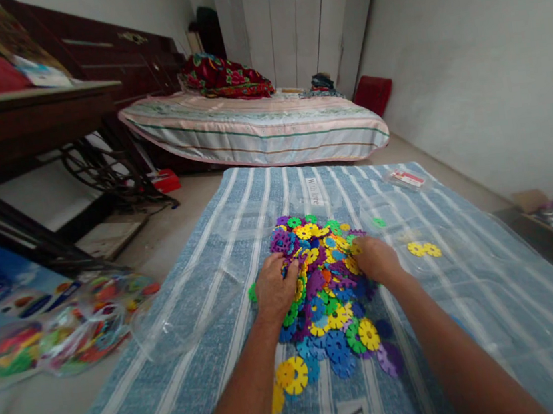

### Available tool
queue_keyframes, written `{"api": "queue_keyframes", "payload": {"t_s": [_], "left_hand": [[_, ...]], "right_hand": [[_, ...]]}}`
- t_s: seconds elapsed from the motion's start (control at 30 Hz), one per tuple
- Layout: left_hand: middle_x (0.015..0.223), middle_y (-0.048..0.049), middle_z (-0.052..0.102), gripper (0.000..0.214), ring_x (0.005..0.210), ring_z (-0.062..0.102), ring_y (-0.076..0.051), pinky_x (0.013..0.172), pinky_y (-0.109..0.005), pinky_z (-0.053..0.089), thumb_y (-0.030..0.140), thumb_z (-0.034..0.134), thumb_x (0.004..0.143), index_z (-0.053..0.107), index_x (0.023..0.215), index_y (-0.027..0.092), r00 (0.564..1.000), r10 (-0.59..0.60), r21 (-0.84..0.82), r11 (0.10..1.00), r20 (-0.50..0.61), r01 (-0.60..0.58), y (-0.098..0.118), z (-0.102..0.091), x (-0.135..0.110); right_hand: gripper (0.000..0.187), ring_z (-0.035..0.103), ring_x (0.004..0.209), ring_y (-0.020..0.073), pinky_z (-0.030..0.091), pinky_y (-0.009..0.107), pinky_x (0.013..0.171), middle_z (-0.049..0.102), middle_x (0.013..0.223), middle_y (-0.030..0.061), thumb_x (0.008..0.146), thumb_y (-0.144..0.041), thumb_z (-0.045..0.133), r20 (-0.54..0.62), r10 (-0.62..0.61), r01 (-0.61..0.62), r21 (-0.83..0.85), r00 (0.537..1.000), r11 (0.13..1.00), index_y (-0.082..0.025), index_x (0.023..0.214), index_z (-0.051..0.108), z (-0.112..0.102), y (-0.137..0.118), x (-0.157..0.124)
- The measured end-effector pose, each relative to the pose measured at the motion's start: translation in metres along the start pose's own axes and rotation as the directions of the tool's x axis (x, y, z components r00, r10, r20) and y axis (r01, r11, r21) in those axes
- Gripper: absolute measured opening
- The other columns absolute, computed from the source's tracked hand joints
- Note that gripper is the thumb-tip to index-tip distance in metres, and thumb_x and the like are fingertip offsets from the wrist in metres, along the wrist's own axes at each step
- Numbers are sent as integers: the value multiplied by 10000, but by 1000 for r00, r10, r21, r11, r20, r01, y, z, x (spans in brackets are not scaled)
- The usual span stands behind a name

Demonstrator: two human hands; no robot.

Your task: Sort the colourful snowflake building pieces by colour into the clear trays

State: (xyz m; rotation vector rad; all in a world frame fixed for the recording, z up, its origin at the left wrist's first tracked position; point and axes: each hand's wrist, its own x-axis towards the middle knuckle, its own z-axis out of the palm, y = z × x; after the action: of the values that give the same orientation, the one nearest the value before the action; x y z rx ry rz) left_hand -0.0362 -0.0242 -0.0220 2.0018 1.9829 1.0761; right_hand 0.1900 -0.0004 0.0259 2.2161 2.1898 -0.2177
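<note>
A heap of notched plastic discs (pixel 319 282) in purple, yellow, green, blue and orange lies on a striped blue cloth (pixel 222 381). My left hand (pixel 276 286) rests against the heap's left side, thumb and fingers apart among the discs. On the opposite side, my right hand (pixel 376 258) touches the heap with bent fingers. Their tips are hidden, so whether they pinch a disc is unclear. Looser discs spread toward me, including a yellow disc (pixel 295 375) and a pale purple disc (pixel 390 359). Two yellow discs (pixel 423 250) lie to the right of my right hand.
Clear plastic trays (pixel 184 316) surround the heap on several sides. A small red-and-white packet (pixel 407 179) lies at the far right. Bags of colourful pieces (pixel 78 339) are on the floor at left, near a treadle sewing table (pixel 34 122). A bed (pixel 257 132) stands beyond the cloth.
</note>
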Motion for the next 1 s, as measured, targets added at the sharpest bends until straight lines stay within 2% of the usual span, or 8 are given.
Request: {"api": "queue_keyframes", "payload": {"t_s": [0.2, 0.33, 0.43, 0.5, 0.57, 0.67, 0.77, 1.0], "left_hand": [[1053, -79, 656, 249, 1037, 607, -201, 952, -317, 471, 383, 483, 854, 642, 822, 194, 1000, -3, -3, 1000, 8, 3, 2, -1, 0], [1057, -68, 654, 233, 1029, 607, -194, 947, -315, 474, 378, 487, 855, 637, 811, 206, 1000, 1, 8, 1000, -6, -1, 2, 0, 0], [1057, -61, 654, 224, 1019, 610, -189, 948, -314, 474, 382, 493, 853, 636, 826, 212, 1000, 7, 14, 1000, -11, -7, 1, 0, 0], [1055, -69, 654, 238, 1019, 611, -194, 951, -320, 472, 384, 484, 857, 638, 834, 204, 1000, 9, 13, 1000, -4, -9, 1, 0, 0], [1062, -82, 652, 261, 1022, 611, -202, 948, -328, 473, 387, 472, 861, 640, 829, 190, 1000, 5, 10, 1000, 4, -5, 2, 0, 0], [1060, -98, 653, 279, 1022, 613, -213, 942, -331, 475, 384, 467, 862, 644, 820, 174, 1000, -1, 5, 1000, 11, 1, 3, 0, 0], [1063, -99, 655, 263, 1020, 614, -212, 943, -327, 473, 376, 480, 856, 643, 819, 174, 1000, -1, 2, 1000, 9, 1, 2, 1, 1], [1069, -77, 655, 231, 1016, 615, -193, 940, -318, 474, 370, 490, 855, 632, 807, 195, 1000, -7, -3, 1000, 7, 7, 2, 1, 0]], "right_hand": [[377, 584, 1057, 181, 431, 249, 836, 618, 1191, 38, 845, -228, 490, -65, -18, 21, 38, 998, 999, -247, 1216, 557, -10, 9, -17], [350, 590, 1027, 222, 441, 298, 807, 602, 1182, 89, 889, -232, 410, -147, 65, -61, 33, 987, 998, -204, 1199, 570, -23, 27, -29], [350, 571, 1036, 268, 443, 337, 790, 577, 1168, 145, 899, -270, 408, -304, 201, -204, 21, 931, 979, -153, 1179, 581, -30, 42, -35], [356, 552, 1066, 271, 439, 334, 809, 562, 1183, 149, 887, -300, 450, -371, 226, -230, 34, 901, 973, -147, 1180, 582, -30, 46, -37], [351, 557, 1064, 248, 432, 315, 830, 566, 1195, 128, 888, -303, 455, -332, 175, -167, 55, 927, 984, -161, 1181, 585, -27, 43, -38], [327, 576, 1045, 214, 420, 284, 846, 602, 1171, 89, 883, -275, 458, -171, 36, -22, 79, 985, 997, -195, 1168, 599, -18, 30, -38], [303, 581, 1043, 192, 412, 249, 839, 633, 1134, 60, 838, -260, 524, -75, -54, 60, 88, 996, 994, -225, 1122, 621, -8, 17, -37], [277, 603, 1004, 196, 419, 255, 767, 655, 1074, 72, 860, -220, 446, -1, -24, 24, 51, 1000, 998, -215, 1085, 606, 7, 14, -24]]}}
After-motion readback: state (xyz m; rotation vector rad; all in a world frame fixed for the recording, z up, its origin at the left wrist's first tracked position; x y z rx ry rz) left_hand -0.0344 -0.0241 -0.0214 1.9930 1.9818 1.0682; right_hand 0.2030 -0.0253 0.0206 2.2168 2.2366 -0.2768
